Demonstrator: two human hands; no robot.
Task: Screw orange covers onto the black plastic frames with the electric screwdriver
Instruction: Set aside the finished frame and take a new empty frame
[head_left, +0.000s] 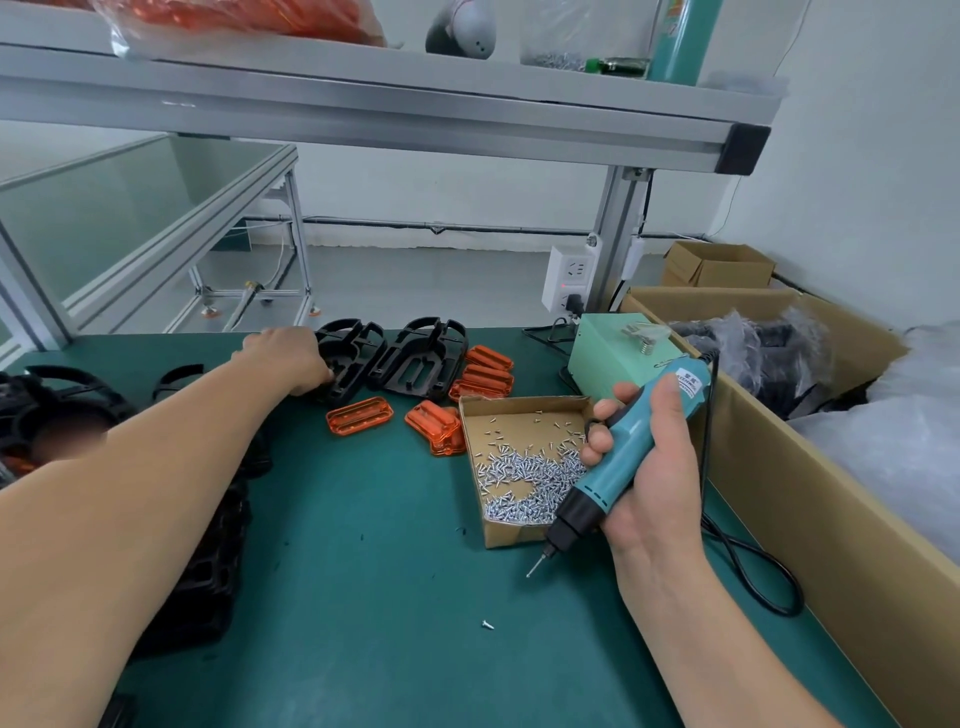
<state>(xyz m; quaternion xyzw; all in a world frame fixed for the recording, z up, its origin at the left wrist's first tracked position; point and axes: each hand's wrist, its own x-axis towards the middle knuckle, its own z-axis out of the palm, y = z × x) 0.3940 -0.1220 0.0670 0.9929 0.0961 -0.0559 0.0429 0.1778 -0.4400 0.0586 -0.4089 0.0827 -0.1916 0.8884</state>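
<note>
Right now I am at the fetching step: no frame lies in front of me yet, so nothing can be screwed. My left hand (291, 358) reaches to the far side of the surface (363, 545) and lies on the edge of the nearer black frame (356, 364), with a second frame (422, 358) just beside it. I see only the back of that hand, so I cannot tell whether its fingers have closed round the plastic. My right hand (655, 488) has its fingers (597, 448) wrapped round the electric screwdriver (623, 457), bit pointing down at the surface beside the cardboard screw box (511, 535).

Next, I judge, the frame must come to me, an orange cover (359, 414) be seated on it, and a screw be picked up on the bit.

Writing: the screwdriver carries a white label near its top, too blurred to read.
</note>
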